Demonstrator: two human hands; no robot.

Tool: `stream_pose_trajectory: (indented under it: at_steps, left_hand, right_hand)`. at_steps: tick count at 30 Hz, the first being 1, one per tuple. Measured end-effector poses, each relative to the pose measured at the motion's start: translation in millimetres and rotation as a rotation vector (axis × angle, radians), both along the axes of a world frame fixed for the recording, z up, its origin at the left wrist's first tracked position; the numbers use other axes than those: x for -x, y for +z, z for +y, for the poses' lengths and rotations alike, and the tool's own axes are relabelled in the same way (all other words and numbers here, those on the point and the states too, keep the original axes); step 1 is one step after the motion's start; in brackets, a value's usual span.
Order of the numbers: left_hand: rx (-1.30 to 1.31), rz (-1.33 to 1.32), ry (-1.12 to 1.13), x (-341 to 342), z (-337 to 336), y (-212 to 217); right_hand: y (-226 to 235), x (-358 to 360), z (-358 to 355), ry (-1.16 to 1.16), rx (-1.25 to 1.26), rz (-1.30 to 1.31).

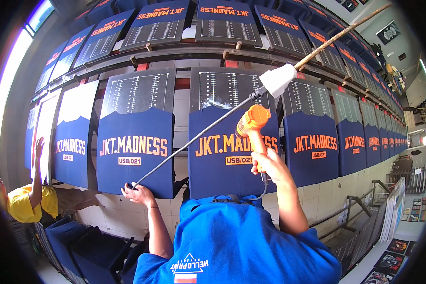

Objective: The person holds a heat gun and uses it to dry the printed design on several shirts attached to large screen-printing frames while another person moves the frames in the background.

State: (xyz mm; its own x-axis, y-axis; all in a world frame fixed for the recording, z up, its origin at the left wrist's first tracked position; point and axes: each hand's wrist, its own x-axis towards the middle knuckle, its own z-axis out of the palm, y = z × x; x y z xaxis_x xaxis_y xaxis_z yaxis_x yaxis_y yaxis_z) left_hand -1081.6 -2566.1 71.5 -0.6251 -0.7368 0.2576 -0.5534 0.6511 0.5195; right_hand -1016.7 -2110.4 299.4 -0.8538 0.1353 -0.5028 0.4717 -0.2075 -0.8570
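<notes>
My right hand (273,166) is closed around the handle of an orange heat gun (254,119), raised over a navy T-shirt (213,180) with orange lettering. The shirt is stretched on a black board (220,87) marked with white scales. A thin cord hangs from the gun's handle. At the lower left, my left hand (139,195) pinches a black cable (199,136) by the front edge of a neighbouring shirt (128,177). That cable runs diagonally up to a white power socket (279,80) at the end of a wooden stick (341,34).
More boards with navy shirts (315,128) line both sides of a rail (175,56). Far left, a person in a yellow top (26,203) reaches toward a board. Dark folded cloth (87,251) lies lower left. A metal railing (350,227) stands at the right.
</notes>
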Motion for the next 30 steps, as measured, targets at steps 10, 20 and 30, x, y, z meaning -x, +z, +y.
stream_pose_trajectory:
  at_steps: [10,20,30]
  left_hand:
    - [-0.012,0.026,-0.002,1,7,7]
    - [-0.004,0.001,-0.004,-1,9,10]
    - [0.008,0.009,0.006,-3,5,6]
  right_hand:
    - [19,-35,-14,0.067,0.097,-0.149]
    - [-5,4,-11,0.043,0.008,-0.042]
    - [13,-5,-14,0.145,0.082,-0.097]
